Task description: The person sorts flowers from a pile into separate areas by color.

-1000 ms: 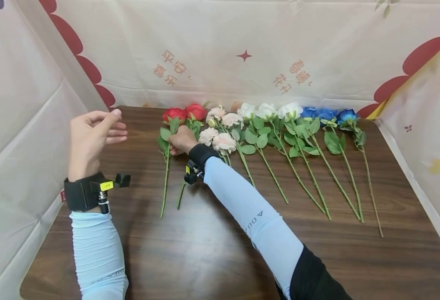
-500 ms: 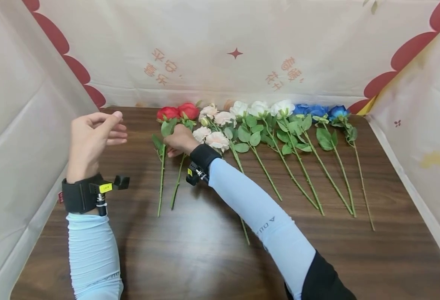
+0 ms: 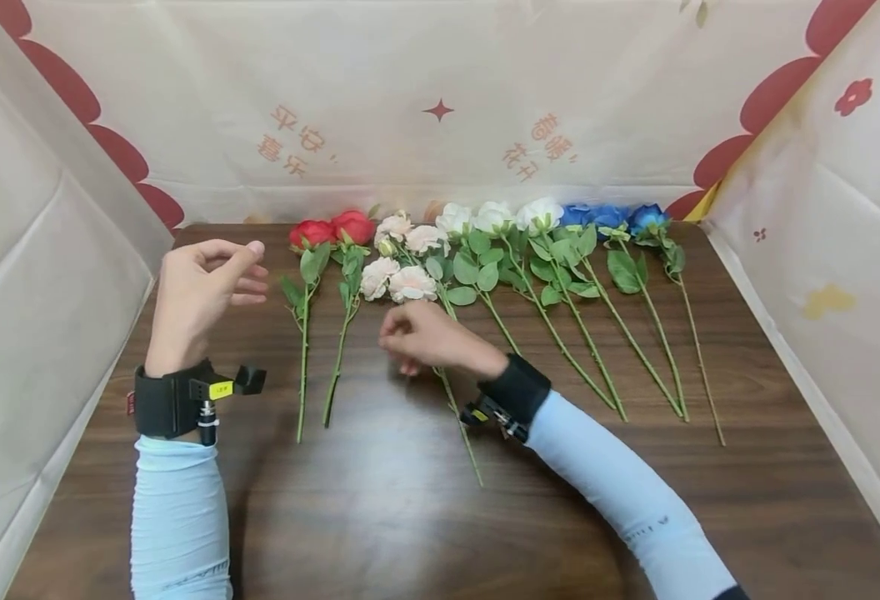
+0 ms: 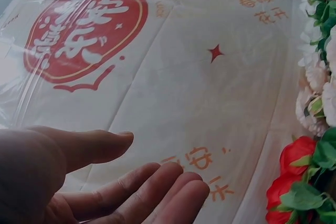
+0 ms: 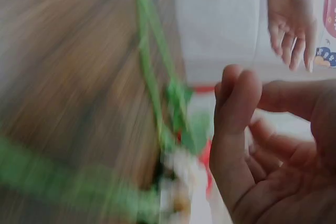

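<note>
Above the table's left side, my left hand (image 3: 203, 292) is raised with relaxed, slightly bent fingers and holds nothing; the left wrist view shows its thumb (image 4: 100, 145) apart from the fingers. My right hand (image 3: 432, 337) hovers over the pale pink flower's stem (image 3: 461, 425), below its blooms (image 3: 412, 285). Its fingers are loosely bent with nothing between them, and the right wrist view has thumb and index finger close together. To its left lie two red roses, the left one (image 3: 310, 233) and the right one (image 3: 352, 227), stems pointing toward me.
Right of the pink blooms lie white roses (image 3: 494, 217) and blue roses (image 3: 608, 217), their green stems slanting toward me. The flower heads line the back edge of the brown wooden table (image 3: 380, 525). Printed cloth walls (image 3: 380, 58) stand behind and at both sides.
My right hand has left the red roses and moved right and toward me, to the pink flower's stem. The left hand keeps its pose. The head view has shifted slightly.
</note>
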A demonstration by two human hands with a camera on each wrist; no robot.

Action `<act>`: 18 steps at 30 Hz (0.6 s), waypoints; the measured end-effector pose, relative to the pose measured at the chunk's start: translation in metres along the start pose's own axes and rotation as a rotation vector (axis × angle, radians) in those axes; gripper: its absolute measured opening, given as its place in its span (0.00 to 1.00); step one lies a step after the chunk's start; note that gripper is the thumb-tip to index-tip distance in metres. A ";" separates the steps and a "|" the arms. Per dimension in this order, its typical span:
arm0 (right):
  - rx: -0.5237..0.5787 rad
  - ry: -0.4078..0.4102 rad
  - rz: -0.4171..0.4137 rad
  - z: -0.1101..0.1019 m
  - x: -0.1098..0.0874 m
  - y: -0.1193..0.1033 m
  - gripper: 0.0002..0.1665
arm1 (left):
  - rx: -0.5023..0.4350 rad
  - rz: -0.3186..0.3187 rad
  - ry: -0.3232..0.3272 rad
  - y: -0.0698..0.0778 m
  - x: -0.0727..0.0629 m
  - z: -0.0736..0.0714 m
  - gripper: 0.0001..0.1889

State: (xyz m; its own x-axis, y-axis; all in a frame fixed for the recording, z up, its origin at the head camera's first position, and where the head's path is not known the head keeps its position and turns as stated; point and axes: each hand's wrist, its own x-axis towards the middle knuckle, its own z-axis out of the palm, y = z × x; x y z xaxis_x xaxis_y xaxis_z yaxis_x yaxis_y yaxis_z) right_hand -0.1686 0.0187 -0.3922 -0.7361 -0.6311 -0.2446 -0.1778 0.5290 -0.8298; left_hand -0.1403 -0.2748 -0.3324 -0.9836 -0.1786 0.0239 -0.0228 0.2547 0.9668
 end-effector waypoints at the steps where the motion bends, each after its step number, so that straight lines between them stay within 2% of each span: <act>1: -0.029 0.015 -0.025 -0.003 -0.008 0.006 0.08 | 0.022 0.005 -0.008 -0.001 0.000 0.002 0.18; 4: -0.099 0.070 -0.077 -0.010 -0.030 0.022 0.08 | 0.061 0.008 -0.034 -0.004 -0.002 0.008 0.21; 7: -0.081 0.099 -0.086 -0.013 -0.046 0.030 0.08 | 0.080 0.007 -0.059 -0.005 -0.004 0.011 0.23; 13: -0.068 0.117 -0.090 -0.019 -0.060 0.033 0.08 | 0.105 0.028 -0.098 -0.005 -0.008 0.023 0.23; 16: -0.166 0.167 -0.120 -0.024 -0.063 0.033 0.07 | 0.133 0.077 -0.125 -0.007 -0.010 0.035 0.21; 18: -0.273 0.239 -0.154 -0.029 -0.065 0.034 0.06 | 0.206 0.154 -0.163 -0.010 -0.010 0.045 0.19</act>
